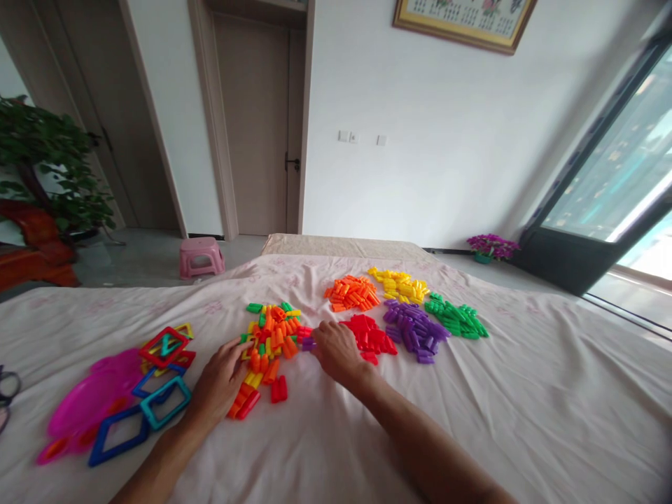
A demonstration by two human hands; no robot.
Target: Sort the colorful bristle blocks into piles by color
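Observation:
A mixed heap of small plastic pegs [273, 336] in orange, green, yellow and red lies on a pale pink bedsheet [336, 434]. My left hand [220, 381] rests at the heap's left edge, fingers curled against the pegs. My right hand [336, 350] sits at the heap's right edge and pinches a purple peg [309, 343] at its fingertips. Beyond lie sorted piles: orange [353, 292], yellow [399, 283], red [370, 334], purple [414, 327] and green [456, 318].
Magnetic frame tiles [162, 378] and a magenta plastic piece [92, 399] lie at the left. Scissors [8, 392] poke in at the far left edge. On the floor beyond stand a pink stool [201, 256], a leafy plant [47, 161] and a flower pot [491, 246].

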